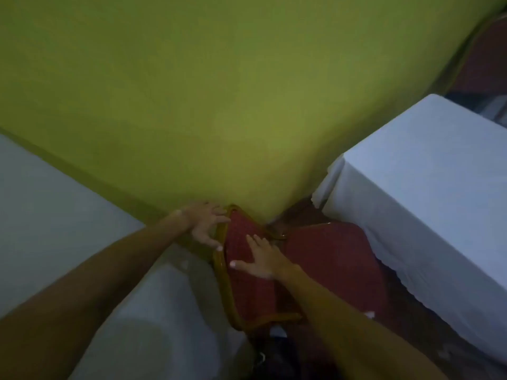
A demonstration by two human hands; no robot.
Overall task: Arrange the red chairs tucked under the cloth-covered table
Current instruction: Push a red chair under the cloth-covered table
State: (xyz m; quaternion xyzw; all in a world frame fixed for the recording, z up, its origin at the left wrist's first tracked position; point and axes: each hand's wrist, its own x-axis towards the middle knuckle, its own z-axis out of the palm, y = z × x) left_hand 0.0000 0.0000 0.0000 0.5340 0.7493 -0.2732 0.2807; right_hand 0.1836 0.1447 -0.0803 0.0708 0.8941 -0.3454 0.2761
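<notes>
A red chair with a gold frame stands at the near corner of the table under the yellow-green cloth, its padded back facing me. My left hand lies with spread fingers on the top left of the gold frame, its thumb touching the rail. My right hand presses flat on the red padding, fingers straight. A second red chair sits just to the right, its seat partly under a white-covered table.
Another white-covered table fills the lower left, its cloth hanging beside the chair. A further red chair with a gold frame shows at the top right edge. The gap between the tables is narrow and dark.
</notes>
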